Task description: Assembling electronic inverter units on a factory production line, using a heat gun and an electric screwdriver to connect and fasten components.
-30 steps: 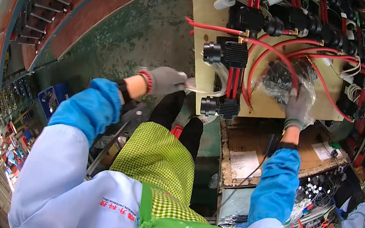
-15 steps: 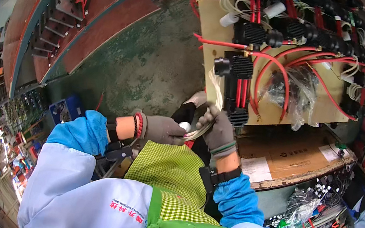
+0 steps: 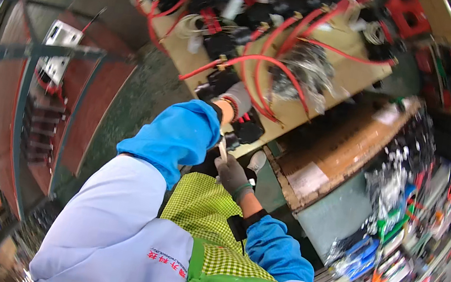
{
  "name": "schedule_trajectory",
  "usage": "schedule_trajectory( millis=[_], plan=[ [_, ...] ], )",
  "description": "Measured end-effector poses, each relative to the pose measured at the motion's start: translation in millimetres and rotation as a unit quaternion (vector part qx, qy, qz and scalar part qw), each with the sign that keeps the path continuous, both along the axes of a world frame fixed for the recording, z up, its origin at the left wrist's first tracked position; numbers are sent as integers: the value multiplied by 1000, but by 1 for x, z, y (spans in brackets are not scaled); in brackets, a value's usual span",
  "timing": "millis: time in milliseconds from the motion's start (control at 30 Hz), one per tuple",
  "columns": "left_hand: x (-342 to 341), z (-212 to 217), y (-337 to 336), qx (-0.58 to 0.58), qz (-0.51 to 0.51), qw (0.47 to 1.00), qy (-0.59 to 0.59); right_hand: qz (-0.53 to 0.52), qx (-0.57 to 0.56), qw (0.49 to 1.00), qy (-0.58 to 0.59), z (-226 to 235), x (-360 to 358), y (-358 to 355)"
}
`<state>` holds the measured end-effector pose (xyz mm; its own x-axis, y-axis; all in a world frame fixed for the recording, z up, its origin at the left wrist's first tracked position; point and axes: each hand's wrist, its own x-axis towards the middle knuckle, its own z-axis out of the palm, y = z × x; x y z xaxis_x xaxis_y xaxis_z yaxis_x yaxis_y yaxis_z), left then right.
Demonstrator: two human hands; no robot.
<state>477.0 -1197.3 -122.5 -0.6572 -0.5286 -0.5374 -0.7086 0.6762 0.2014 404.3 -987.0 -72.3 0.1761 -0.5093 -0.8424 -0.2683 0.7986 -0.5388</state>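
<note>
A gloved left hand (image 3: pixel 236 97) rests on a black connector block (image 3: pixel 220 81) with red cables (image 3: pixel 273 66) on the wooden board (image 3: pixel 360 74) at upper centre, its grip unclear. Below, at frame centre, the gloved right hand (image 3: pixel 232 173) pinches a thin pale strip (image 3: pixel 223 149).

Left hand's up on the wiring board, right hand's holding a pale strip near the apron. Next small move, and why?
Probably lift the right hand with its pale strip up to the left hand. The left hand rests on the red cables at the wooden board's near edge, while the strip sits well below, not touching any cable.
</note>
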Motion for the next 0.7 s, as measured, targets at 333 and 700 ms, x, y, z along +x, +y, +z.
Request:
schedule_trajectory(
  millis=[333, 700],
  plan=[
    [18, 79, 102, 173, -105, 978, 42, 172, -128, 976, 33, 159, -72, 93],
    [-107, 236, 256, 273, -280, 920, -16, -9, -133, 990, 41, 288, -133, 306]
  ],
)
